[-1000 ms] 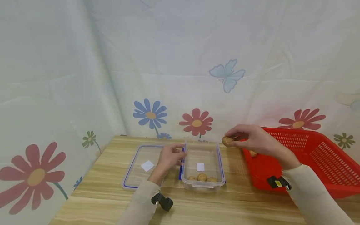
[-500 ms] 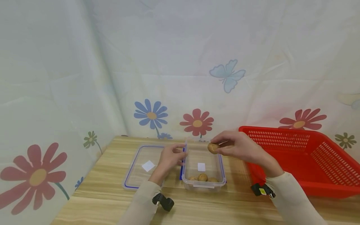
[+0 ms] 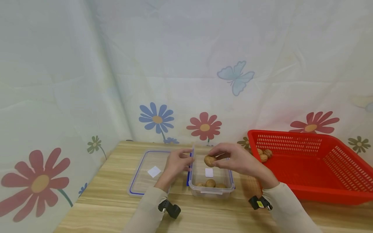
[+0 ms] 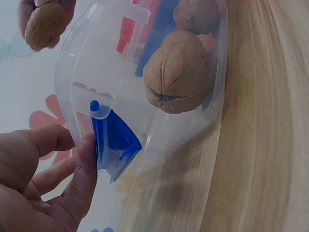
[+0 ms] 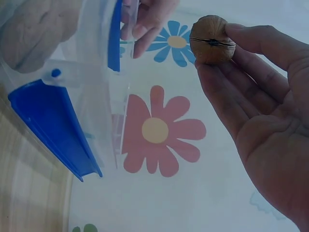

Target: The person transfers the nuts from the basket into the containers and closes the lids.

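A walnut (image 3: 209,160) is pinched between the thumb and fingertips of my right hand (image 3: 233,158), above the clear plastic food container (image 3: 211,190). At the container's left side, my left hand (image 3: 176,163) grips the rim beside a blue hanging latch (image 4: 113,142), with thumb and finger close together at the edge. Several walnuts (image 3: 210,183) lie inside the container, gathered toward its near end. In the right wrist view the held walnut (image 5: 212,39) shows its dark seam, and the palm lies bare behind it.
A clear lid (image 3: 142,174) with a blue seal lies left of the container, partly behind the left hand. To the right stands a red basket (image 3: 309,189), with several walnuts (image 3: 263,157) in its left corner. A flower-print curtain (image 3: 175,64) backs the wooden table (image 3: 99,194).
My right hand has carried the walnut leftward and down, from beside the red basket to over the container. The walnuts in the basket have come into view. My left hand has stayed put.
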A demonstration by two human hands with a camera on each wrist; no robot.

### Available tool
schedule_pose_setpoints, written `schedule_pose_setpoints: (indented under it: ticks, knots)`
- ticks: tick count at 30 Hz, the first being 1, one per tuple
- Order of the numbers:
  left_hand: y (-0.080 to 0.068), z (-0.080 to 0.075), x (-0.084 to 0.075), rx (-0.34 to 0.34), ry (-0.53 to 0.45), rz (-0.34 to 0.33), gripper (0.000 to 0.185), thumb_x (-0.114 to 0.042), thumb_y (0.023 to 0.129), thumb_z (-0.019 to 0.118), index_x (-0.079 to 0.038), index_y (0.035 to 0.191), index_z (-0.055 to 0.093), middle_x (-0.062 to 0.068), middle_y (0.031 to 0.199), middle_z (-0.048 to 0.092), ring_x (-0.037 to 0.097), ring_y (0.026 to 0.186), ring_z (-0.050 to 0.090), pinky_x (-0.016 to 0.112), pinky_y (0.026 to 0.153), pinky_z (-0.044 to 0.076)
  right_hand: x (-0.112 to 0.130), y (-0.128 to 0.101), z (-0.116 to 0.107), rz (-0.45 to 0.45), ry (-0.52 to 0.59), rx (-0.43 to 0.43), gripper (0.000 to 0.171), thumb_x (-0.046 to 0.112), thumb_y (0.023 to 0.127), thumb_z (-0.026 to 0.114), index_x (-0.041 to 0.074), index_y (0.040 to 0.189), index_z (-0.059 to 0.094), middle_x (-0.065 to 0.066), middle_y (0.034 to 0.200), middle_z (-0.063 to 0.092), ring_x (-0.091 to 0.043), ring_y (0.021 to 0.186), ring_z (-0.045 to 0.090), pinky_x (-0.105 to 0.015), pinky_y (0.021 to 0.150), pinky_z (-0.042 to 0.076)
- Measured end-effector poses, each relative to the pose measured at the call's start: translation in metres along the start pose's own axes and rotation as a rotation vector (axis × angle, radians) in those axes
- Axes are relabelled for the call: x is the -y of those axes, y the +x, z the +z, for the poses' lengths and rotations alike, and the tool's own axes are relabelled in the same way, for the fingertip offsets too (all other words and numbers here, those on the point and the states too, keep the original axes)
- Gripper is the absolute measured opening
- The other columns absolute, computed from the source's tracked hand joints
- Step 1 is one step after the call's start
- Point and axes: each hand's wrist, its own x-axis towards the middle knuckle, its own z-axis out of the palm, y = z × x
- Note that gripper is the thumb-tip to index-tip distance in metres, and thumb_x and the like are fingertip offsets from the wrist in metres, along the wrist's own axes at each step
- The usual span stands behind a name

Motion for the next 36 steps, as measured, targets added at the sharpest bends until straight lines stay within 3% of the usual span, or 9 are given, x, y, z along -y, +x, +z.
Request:
schedule_pose_setpoints:
  ticks: [19, 25, 31, 36]
  knots:
    - [0.000, 0.001, 0.000, 0.003, -0.015, 0.019, 0.041, -0.002, 0.094, 0.076, 0.006, 0.134, 0.068, 0.021, 0.105, 0.073, 0.026, 0.082, 0.074, 0.036, 0.065, 0.067, -0.009, 0.008, 0.032, 0.021, -0.032, 0.054, 0.027, 0.012, 0.095, 0.083, 0.014, 0.121, 0.077, 0.007, 0.112, 0.075, -0.016, 0.100, 0.069, -0.041, 0.096, 0.063]
    - [0.000, 0.000, 0.000, -0.005, 0.005, 0.011, 0.040, -0.002, 0.095, 0.076, 0.004, 0.134, 0.069, 0.021, 0.105, 0.073, 0.026, 0.083, 0.074, 0.035, 0.065, 0.067, -0.014, 0.011, 0.039, -0.006, -0.006, 0.082, 0.027, 0.008, 0.095, 0.081, 0.009, 0.121, 0.077, 0.003, 0.113, 0.076, -0.016, 0.102, 0.072, -0.041, 0.096, 0.063]
    - [0.001, 0.001, 0.001, -0.005, -0.005, 0.011, 0.039, -0.001, 0.095, 0.075, 0.005, 0.133, 0.069, 0.022, 0.105, 0.073, 0.026, 0.083, 0.074, 0.036, 0.066, 0.067, -0.018, 0.010, 0.047, 0.032, -0.020, 0.101, 0.027, 0.011, 0.095, 0.082, 0.010, 0.121, 0.077, 0.006, 0.113, 0.075, -0.013, 0.103, 0.069, -0.037, 0.098, 0.061]
    - [0.002, 0.002, 0.002, -0.009, -0.014, 0.017, 0.039, 0.000, 0.095, 0.075, 0.005, 0.132, 0.069, 0.022, 0.104, 0.073, 0.024, 0.078, 0.074, 0.036, 0.065, 0.067, -0.021, 0.011, 0.051, 0.022, -0.017, 0.107, 0.026, 0.008, 0.094, 0.082, 0.008, 0.120, 0.077, 0.006, 0.112, 0.076, -0.013, 0.102, 0.068, -0.043, 0.100, 0.061]
